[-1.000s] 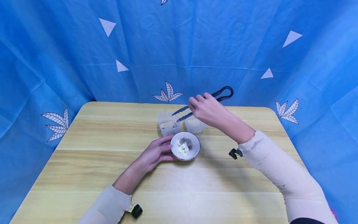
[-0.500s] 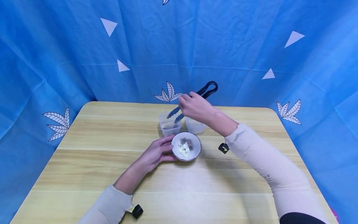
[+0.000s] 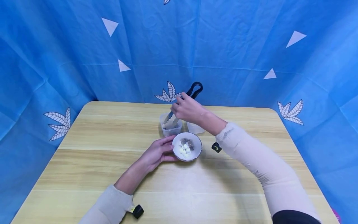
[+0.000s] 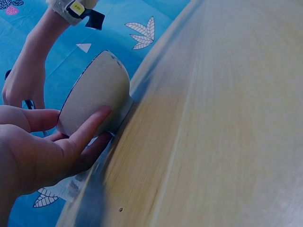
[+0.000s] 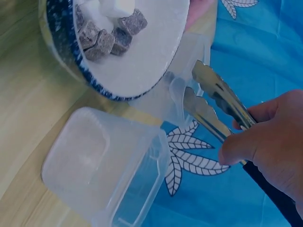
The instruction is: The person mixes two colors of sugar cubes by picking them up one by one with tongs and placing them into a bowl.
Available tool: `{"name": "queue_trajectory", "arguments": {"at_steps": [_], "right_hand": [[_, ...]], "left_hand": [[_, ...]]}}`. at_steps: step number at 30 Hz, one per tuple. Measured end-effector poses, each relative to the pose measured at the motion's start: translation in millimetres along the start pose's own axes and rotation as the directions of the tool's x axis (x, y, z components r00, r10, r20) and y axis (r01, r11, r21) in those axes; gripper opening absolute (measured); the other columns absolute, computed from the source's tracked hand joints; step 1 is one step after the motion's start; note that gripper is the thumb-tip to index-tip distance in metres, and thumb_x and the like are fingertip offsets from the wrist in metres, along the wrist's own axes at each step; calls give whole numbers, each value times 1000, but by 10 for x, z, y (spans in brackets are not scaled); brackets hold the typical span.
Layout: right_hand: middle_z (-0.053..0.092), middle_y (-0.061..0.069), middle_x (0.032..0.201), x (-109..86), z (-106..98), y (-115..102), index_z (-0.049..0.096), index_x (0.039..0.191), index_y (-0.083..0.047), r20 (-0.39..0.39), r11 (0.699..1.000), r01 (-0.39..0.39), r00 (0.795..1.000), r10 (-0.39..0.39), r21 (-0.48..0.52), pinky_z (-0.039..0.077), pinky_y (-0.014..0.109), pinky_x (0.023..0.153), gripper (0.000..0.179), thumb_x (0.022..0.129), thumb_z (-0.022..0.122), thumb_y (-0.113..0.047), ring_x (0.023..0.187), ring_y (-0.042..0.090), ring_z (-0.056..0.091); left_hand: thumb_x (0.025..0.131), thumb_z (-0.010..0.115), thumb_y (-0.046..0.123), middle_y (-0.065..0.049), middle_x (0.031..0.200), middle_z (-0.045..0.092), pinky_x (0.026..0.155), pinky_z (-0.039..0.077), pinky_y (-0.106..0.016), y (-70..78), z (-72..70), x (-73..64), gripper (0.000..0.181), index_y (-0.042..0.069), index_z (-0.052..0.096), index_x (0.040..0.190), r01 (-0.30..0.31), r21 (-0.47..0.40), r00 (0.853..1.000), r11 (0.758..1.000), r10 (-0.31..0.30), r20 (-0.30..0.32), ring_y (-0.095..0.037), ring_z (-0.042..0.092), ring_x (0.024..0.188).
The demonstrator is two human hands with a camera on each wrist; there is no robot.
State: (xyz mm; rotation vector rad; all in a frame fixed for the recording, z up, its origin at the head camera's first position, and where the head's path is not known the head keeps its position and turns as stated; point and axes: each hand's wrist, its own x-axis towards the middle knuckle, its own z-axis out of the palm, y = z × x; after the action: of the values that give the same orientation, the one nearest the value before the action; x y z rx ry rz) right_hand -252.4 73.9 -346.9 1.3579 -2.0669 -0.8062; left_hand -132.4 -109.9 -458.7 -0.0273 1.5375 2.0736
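Our tongs (image 5: 227, 99) have moved left and down over the last second, and their blades, held apart, now reach into the left tub (image 3: 169, 132), on the desk (image 3: 98, 140) beside the right tub (image 3: 196, 128). Our right grip (image 3: 186, 109) pinches the tongs along their length, while our left grip (image 3: 156, 153) curls round the side of the bowl (image 3: 196, 150), which holds white cubes (image 3: 185, 150) and brown cubes (image 3: 190, 144). We seem to be at the picking-up step; the next move likely calls for squeezing the blades together on a piece
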Motion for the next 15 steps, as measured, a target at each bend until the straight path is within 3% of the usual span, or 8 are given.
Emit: {"name": "queue_trajectory", "arguments": {"at_steps": [7,15], "right_hand": [[79,-2,110,151,-8,-62,79,114,-19,20,997,65,998,-64,-31,57,39,99,21,102,64,-12,107,22,68],[79,-6,103,291,18,-144,80,97,-22,-21,990,129,991,-130,-56,54,32,89,26,102,58,-10,96,19,68]], "left_hand": [[104,50,2,-24,164,38,100,62,-52,3,-3,-5,61,7,31,162,-2,8,1000,1000,2,-2,-36,58,134],[104,50,2,-23,163,39,99,62,-53,5,11,-8,60,7,32,162,-2,-4,1000,1000,2,-10,-32,59,130]]}}
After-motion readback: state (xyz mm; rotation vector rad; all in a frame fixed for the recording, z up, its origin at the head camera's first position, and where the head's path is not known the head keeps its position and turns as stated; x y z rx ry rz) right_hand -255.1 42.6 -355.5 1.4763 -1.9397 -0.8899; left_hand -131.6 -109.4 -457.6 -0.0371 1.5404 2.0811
